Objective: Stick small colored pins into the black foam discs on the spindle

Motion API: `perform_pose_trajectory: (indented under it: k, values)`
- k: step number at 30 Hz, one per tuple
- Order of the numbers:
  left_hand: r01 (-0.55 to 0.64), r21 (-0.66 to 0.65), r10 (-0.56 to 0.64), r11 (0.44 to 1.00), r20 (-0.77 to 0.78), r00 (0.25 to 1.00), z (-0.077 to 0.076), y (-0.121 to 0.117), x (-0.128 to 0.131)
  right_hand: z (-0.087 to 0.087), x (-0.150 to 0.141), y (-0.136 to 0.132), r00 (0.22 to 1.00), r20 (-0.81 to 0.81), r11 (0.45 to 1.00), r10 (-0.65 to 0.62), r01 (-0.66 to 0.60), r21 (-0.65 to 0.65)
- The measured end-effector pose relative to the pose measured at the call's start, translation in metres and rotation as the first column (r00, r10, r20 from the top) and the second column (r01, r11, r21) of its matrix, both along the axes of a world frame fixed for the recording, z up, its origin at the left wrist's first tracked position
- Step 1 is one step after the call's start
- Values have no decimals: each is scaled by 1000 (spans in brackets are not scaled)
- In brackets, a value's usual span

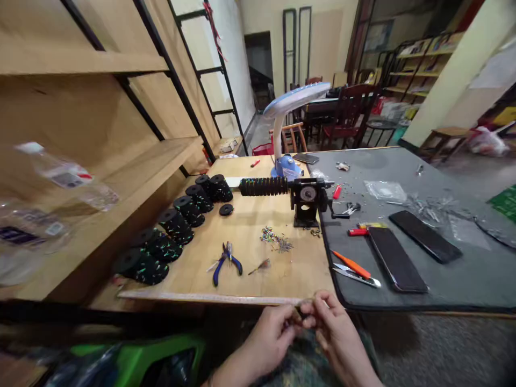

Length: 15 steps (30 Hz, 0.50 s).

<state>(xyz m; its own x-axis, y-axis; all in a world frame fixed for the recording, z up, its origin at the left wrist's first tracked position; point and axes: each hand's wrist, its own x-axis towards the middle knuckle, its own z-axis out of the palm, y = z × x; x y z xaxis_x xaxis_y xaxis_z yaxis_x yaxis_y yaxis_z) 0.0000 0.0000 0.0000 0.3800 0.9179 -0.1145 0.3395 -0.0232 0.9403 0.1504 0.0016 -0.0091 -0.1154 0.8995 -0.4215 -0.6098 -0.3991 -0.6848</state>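
Observation:
My left hand (274, 333) and my right hand (338, 333) meet just in front of the table's near edge, fingertips almost touching. Both have thumb and fingers pinched around something small and dark, too hidden to name. Beyond them on the wooden board lies a small feather-like piece (264, 264) with a thin stem. Pliers with blue handles (217, 271) rest open to its left. Farther back is a loose pile of tiny coloured beads (268, 234) beside thin metal bits (284, 245).
A hand-cranked winder (305, 201) carries a black ribbed roll (264, 186). Black spools (177, 226) line the left side. A blue lamp (284, 161) stands behind. On the grey mat (403, 172) are phones (397, 258), thread snips (357, 275), an orange tool (350, 264) and a red lighter (358, 232).

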Motion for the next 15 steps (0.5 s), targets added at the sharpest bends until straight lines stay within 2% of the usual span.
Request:
perform_pose_trajectory:
  k: [4, 9, 15]
  values:
    - [-19, -100, 20, 995, 10, 1000, -9, -2, -3, 3, 3, 0, 998, 22, 998, -59, 60, -24]
    - [-38, -59, 35, 997, -58, 998, -10, -5, -10, 3, 8, 4, 991, 56, 993, -118, 117, 12]
    - [-10, -1, 10, 1000, -155, 988, -5, -5, -13, 3, 11, 8, 985, -20, 984, -171, 169, -49]
